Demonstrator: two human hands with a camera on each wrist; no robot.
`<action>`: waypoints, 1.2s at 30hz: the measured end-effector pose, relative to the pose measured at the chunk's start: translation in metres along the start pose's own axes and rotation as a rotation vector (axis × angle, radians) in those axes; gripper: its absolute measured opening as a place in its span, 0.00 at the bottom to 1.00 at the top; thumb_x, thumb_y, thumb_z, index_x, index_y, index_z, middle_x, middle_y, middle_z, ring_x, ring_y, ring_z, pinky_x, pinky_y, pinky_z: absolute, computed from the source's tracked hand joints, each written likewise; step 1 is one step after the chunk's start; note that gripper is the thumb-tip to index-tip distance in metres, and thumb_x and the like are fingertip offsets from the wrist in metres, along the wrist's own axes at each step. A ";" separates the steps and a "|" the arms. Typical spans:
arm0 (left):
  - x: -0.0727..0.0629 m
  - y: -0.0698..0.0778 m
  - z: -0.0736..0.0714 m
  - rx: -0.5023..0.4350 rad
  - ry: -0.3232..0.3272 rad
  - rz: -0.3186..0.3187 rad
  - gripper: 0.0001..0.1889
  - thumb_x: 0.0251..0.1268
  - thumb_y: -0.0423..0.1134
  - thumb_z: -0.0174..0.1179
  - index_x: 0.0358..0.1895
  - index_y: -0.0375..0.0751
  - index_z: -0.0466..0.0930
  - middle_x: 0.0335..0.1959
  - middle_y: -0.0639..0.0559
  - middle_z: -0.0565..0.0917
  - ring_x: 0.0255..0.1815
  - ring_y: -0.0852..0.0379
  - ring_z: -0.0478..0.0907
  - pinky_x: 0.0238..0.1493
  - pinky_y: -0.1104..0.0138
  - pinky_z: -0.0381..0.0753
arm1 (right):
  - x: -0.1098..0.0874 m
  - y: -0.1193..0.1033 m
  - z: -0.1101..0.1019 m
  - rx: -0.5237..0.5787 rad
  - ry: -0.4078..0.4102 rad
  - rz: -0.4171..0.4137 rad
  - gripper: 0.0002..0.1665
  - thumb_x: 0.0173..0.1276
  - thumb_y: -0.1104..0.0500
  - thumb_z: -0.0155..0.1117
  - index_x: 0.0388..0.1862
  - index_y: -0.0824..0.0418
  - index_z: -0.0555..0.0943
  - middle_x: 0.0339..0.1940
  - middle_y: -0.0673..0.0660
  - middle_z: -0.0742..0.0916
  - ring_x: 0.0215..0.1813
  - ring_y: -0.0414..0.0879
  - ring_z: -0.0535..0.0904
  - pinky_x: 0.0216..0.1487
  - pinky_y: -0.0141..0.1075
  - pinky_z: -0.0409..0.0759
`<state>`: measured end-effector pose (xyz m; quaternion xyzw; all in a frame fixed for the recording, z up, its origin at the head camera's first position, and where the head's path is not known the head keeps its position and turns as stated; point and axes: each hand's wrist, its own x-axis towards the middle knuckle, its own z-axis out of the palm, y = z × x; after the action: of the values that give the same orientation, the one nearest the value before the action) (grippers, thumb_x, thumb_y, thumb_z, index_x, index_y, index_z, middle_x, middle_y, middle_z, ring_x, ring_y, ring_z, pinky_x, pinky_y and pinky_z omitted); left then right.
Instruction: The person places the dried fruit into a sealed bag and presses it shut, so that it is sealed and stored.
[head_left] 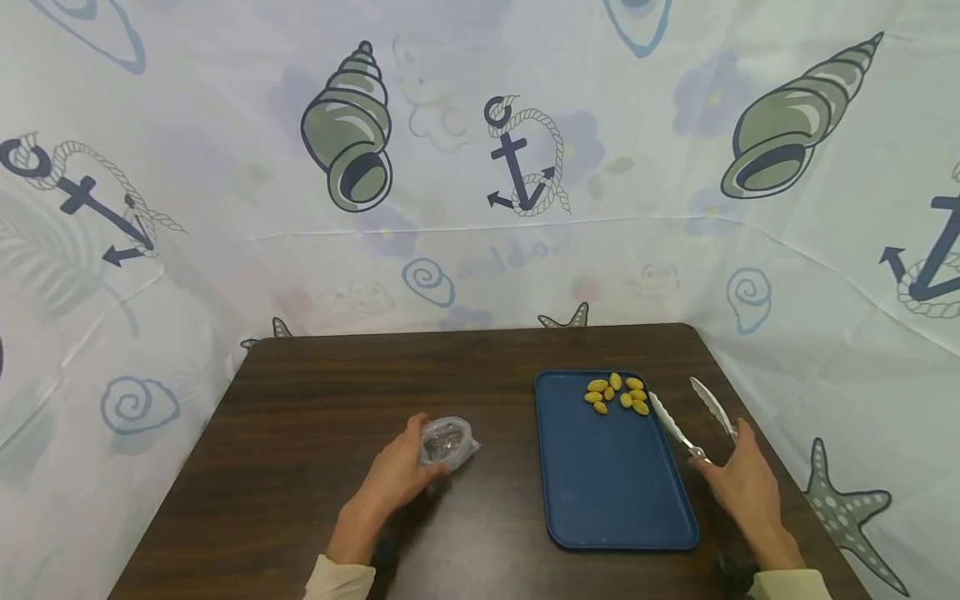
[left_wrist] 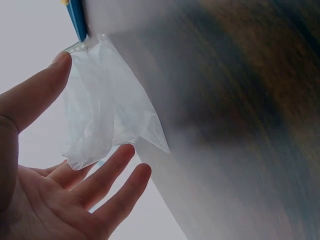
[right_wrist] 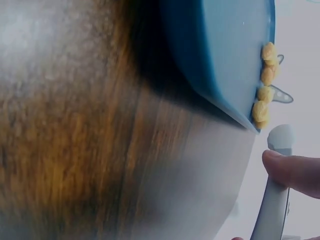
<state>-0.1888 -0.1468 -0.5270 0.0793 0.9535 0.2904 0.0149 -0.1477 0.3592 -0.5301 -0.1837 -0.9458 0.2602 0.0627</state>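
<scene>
Here, yellow pieces (head_left: 609,393) on tray (head_left: 615,479)

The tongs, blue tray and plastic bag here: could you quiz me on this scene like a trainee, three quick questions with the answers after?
1. What does the right hand hold?
A) a spoon
B) the tongs
C) a brush

2. True or false: the yellow pieces lie toward the far end of the blue tray, away from the person.

3. Fill in the blank: the ____ hand has its fingers and thumb around the plastic bag.

Key:
1. B
2. True
3. left
</scene>
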 end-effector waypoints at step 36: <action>0.001 0.001 0.001 -0.059 0.004 0.051 0.41 0.57 0.42 0.77 0.75 0.42 0.69 0.66 0.40 0.80 0.60 0.39 0.81 0.57 0.42 0.78 | -0.019 -0.024 -0.004 -0.101 -0.062 -0.124 0.47 0.63 0.51 0.72 0.75 0.65 0.62 0.59 0.80 0.81 0.54 0.80 0.80 0.45 0.66 0.76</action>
<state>-0.1897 -0.1453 -0.5275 0.1024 0.9422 0.3188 0.0080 -0.1370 0.3351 -0.5147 -0.1197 -0.9688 0.2134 0.0402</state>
